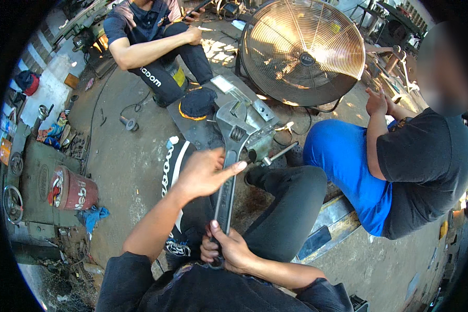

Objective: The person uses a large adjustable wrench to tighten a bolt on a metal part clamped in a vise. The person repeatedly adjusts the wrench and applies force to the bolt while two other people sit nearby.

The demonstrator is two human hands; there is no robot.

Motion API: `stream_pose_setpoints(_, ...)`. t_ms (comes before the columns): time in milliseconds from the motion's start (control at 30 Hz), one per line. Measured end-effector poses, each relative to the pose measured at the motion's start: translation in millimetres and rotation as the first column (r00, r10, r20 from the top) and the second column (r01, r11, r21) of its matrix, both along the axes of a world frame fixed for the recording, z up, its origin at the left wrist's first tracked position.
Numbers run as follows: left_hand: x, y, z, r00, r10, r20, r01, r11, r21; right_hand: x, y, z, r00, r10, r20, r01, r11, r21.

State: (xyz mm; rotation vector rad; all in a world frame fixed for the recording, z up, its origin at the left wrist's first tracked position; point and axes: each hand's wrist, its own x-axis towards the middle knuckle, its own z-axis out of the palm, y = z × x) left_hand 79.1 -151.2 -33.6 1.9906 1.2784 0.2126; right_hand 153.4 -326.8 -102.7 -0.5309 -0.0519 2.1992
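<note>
A large adjustable wrench [225,195] stands nearly upright before my body, its jaw end up. My right hand [231,249] is closed round the lower end of its handle. Higher up, my left hand [200,174] is at the handle, just below the head. The left thumb stretches across the front, while the other fingers curl at its left edge and are partly hidden. Behind the wrench's head is a metal bench vise [262,112], its bar handle [282,154] sticking out to the right. A black cloth item with orange trim [196,104] lies left of the jaws.
A big round fan [304,52] stands beyond the vise. One person [151,52] sits at the far left, another in blue trousers [343,161] at the right. A phone [317,238] lies on a metal beam at my right. A red bucket [78,191] stands left.
</note>
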Motion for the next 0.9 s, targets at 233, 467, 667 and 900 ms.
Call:
stream_pose_setpoints(233,73.2,120.0,19.9,0.848,-0.528,-0.037,0.427,0.642,0.637,17.4,-1.3,-11.8,0.997,0.059,0.052,-0.060,0.998,0.016)
stream_pose_setpoints(467,78.4,140.9,-14.5,0.817,-0.534,-0.217,0.559,0.640,0.528,-1.3,-34.6,-22.1,0.952,-0.272,0.139,0.204,0.906,0.370)
stream_pose_setpoints(667,76.9,137.5,-14.8,0.823,-0.513,-0.244,0.553,0.626,0.551,7.9,-44.5,-32.2,0.883,-0.327,0.336,0.137,0.866,0.481)
stream_pose_setpoints(900,78.3,135.5,-14.3,0.802,-0.524,-0.288,0.582,0.573,0.577,12.5,-56.9,-41.0,0.921,-0.267,0.284,0.114,0.882,0.458)
